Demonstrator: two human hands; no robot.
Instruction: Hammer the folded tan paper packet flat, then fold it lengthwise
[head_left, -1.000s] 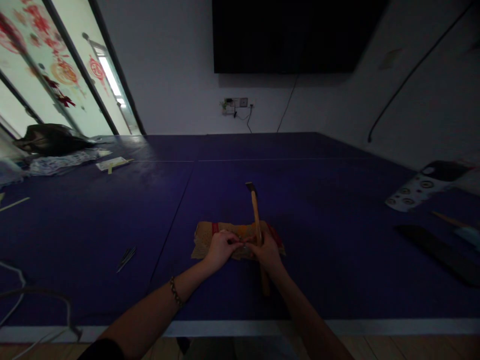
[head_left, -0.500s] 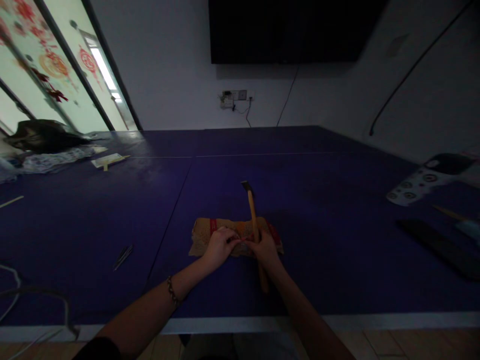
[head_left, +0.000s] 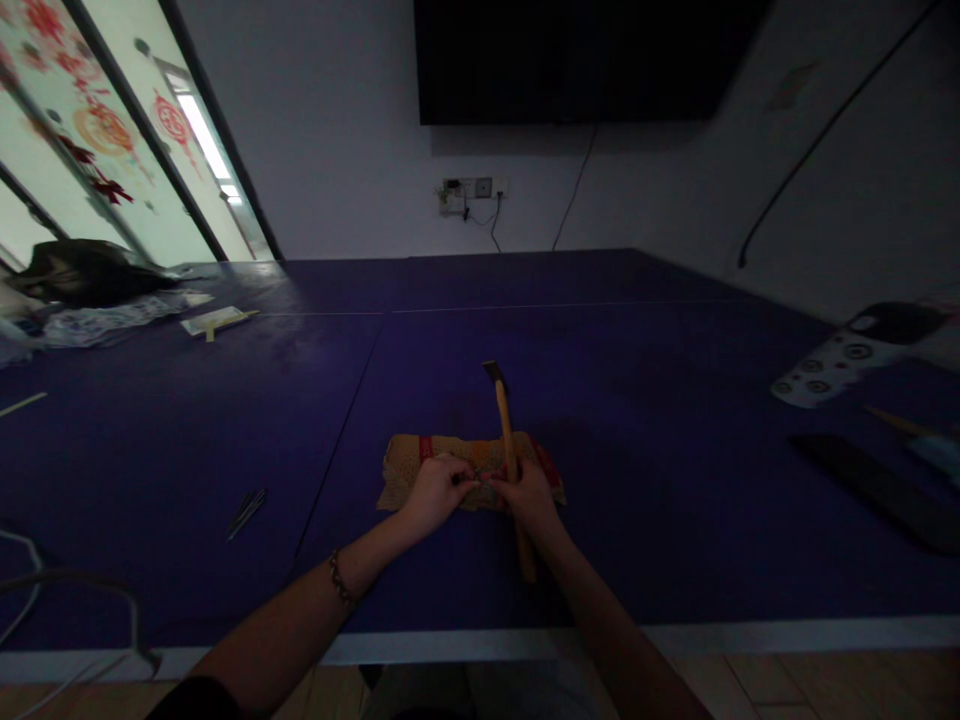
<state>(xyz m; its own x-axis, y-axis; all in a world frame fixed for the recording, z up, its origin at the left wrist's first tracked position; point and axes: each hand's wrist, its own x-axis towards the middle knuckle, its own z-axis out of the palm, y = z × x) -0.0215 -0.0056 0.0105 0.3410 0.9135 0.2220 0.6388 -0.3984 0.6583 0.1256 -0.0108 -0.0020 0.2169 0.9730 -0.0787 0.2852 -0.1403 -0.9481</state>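
Head view: tool (head_left: 505,412) gripped in right fingers (head_left: 502,488); left fingers (head_left: 452,468) over paper (head_left: 402,466), grip unclear.

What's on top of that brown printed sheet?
The left hand, the right hand and a wooden-handled tool are over the sheet. They cover the patch beneath; anything between the fingers is too small to tell.

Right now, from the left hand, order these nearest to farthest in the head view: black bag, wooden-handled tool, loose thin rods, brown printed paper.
From the left hand:
1. Brown printed paper, directly beneath it.
2. Wooden-handled tool, just right, at the right hand.
3. Thin rods, off left.
4. Black bag, far left.
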